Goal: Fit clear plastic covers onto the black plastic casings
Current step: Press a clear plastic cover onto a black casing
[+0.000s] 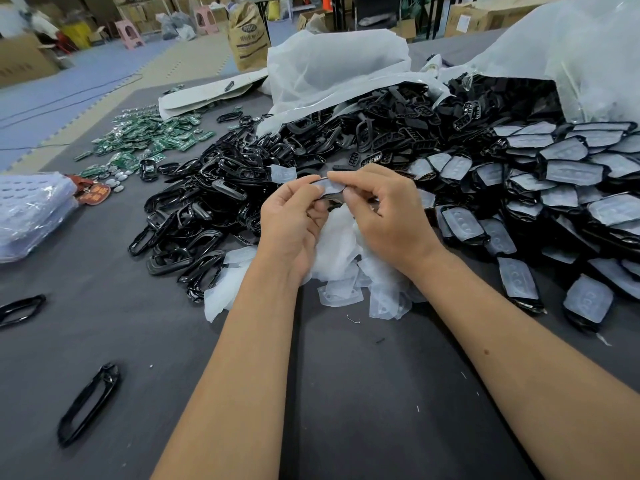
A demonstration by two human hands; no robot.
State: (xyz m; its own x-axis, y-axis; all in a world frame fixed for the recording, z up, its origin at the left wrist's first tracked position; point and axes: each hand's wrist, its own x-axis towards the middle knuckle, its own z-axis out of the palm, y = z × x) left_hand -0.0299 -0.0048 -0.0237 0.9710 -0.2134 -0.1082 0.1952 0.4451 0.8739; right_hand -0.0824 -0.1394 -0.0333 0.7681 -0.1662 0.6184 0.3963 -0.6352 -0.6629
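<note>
**Seating a cover, mid-press**

Above the grey table (346,393), just in front of the big black heap, both hands meet on one piece. The left hand (294,223) curls its fingers round the near end of a black casing (333,201), thumb on top; the right hand (377,209) pinches the far end, its fingertips pressing a clear cover (330,186) down onto the casing's face. The step in hand looks like the fitting itself — the cover lies on the casing, but whether its edges have caught all round is hidden by the fingers.

The next move probably calls for even pressure along the rim until the cover sits flush, then setting the piece with the finished casings (561,188), which lie spread to the right with pale covers on their faces.

Supplies sit close. Loose clear covers (346,292) lie on the table right under the hands. Bare casings (207,202) are heaped to the left and behind, spilling from a torn white plastic bag (329,71); a second, larger bag (571,53) lies open at the far right with more black parts in its mouth. Green circuit boards (149,136) lie scattered at the far left — not needed for this step.
</note>
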